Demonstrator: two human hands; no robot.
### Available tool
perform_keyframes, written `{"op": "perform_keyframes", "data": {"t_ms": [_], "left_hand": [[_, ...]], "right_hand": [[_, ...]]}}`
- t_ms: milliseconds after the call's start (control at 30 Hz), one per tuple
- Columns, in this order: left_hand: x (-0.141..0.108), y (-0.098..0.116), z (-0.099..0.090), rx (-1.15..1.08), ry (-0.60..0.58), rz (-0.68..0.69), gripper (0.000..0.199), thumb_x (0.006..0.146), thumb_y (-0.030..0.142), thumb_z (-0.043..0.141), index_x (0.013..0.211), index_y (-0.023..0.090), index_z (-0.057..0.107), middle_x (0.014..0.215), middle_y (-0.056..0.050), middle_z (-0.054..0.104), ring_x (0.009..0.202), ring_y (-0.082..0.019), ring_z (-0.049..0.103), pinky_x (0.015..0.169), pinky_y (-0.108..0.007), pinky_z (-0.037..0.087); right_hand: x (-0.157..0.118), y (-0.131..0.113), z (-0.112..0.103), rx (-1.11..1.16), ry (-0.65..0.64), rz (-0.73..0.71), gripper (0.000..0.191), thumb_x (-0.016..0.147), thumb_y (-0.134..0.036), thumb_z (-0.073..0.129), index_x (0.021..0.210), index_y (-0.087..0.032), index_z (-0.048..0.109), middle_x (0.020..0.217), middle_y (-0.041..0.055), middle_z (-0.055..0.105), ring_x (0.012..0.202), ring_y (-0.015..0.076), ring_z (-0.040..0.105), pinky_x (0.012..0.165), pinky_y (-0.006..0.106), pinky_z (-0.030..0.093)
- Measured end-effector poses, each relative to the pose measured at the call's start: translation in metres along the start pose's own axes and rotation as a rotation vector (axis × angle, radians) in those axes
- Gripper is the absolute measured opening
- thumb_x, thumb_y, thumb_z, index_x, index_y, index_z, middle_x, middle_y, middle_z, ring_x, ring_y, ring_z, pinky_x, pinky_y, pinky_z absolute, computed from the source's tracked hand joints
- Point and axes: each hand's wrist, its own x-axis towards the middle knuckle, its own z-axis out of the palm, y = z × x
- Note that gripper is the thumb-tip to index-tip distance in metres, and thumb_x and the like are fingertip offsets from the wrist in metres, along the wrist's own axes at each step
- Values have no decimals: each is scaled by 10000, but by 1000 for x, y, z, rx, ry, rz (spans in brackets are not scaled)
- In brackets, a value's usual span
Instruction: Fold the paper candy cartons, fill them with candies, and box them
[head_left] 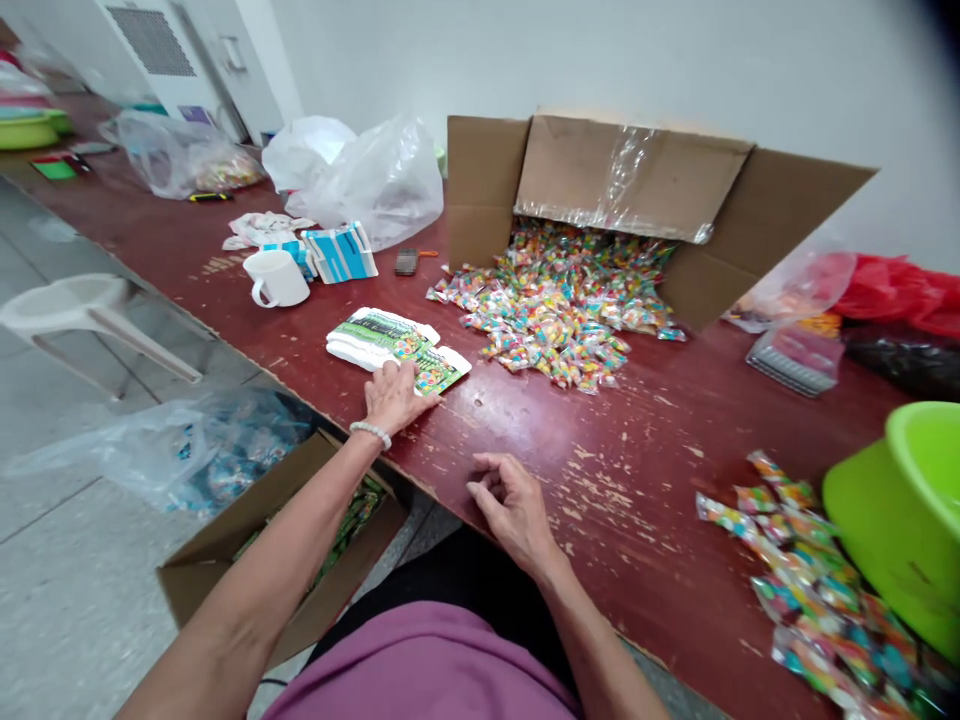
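Note:
My left hand (395, 397) is at the near edge of a stack of flat green-and-white printed candy bags (379, 335). Its fingers and thumb close on the front bag (442, 372), which sticks out to the right of the stack. Over the table's front edge, my right hand (514, 505) is loosely curled, thumb and forefinger apart, with nothing seen between them. Beyond it, small clear-wrapped colourful candies (559, 320) spill in a heap from a cardboard box (634, 175) lying on its side.
A white mug (276, 278) and a blue-striped carton (341, 253) stand behind the bags. More wrapped candies (817, 580) lie beside a green basin (892, 510) at right. An open carton (217, 570) is below the table (645, 440), near a white stool (82, 305).

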Motion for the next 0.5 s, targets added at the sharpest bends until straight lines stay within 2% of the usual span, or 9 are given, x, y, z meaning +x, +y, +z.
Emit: {"op": "perform_keyframes", "data": {"t_ms": [67, 133, 233, 300, 400, 467, 500], "left_hand": [[-4, 3, -4, -11, 36, -2, 562, 785, 540, 669, 1207, 190, 541, 1219, -167, 551, 1157, -361, 509, 882, -431, 436], [-17, 11, -9, -54, 104, 30, 529, 783, 489, 672, 1193, 191, 519, 1212, -152, 562, 1170, -348, 509, 892, -423, 433], [-51, 26, -13, -182, 183, 121, 502, 757, 423, 698, 1161, 194, 509, 1155, -132, 611, 1128, -337, 551, 903, -421, 427], [-79, 35, -12, -309, 153, 168, 489, 722, 385, 736, 1126, 209, 524, 1103, -116, 642, 1075, -332, 588, 916, -424, 422], [-115, 44, -11, -704, 4, 97, 530, 636, 358, 824, 1071, 242, 543, 1021, -68, 671, 966, -296, 641, 857, -384, 458], [-129, 46, -15, -1105, -218, -36, 540, 641, 372, 840, 1074, 245, 543, 957, -41, 690, 857, -247, 668, 763, -335, 487], [-132, 45, -17, -1288, -373, -97, 519, 673, 387, 827, 1085, 236, 550, 941, -41, 700, 813, -225, 676, 721, -311, 493]], "right_hand": [[1, 1, 0, 43, -2, 27, 254, 825, -201, 630, 1077, -208, 656, 888, 20, 635, 673, 124, 599, 629, 257, 509], [2, 1, -1, 165, 22, 120, 303, 814, -247, 664, 1114, -211, 637, 898, 17, 640, 664, 117, 585, 632, 257, 516], [7, -3, -4, 455, 145, 330, 486, 790, -356, 717, 1225, -225, 545, 1044, 40, 643, 683, 109, 592, 594, 242, 528], [10, -8, -7, 583, 209, 380, 532, 784, -395, 739, 1240, -231, 520, 1088, 44, 646, 740, 113, 615, 595, 220, 526], [12, -19, -13, 668, 254, 330, 423, 789, -402, 754, 1122, -210, 577, 916, 11, 690, 732, 119, 633, 650, 220, 531], [11, -27, -17, 702, 251, 318, 372, 789, -411, 756, 1053, -200, 600, 833, 5, 705, 687, 134, 644, 682, 258, 549], [11, -32, -20, 708, 234, 318, 364, 788, -413, 757, 1041, -199, 606, 824, 8, 714, 676, 143, 651, 688, 274, 555]]}}
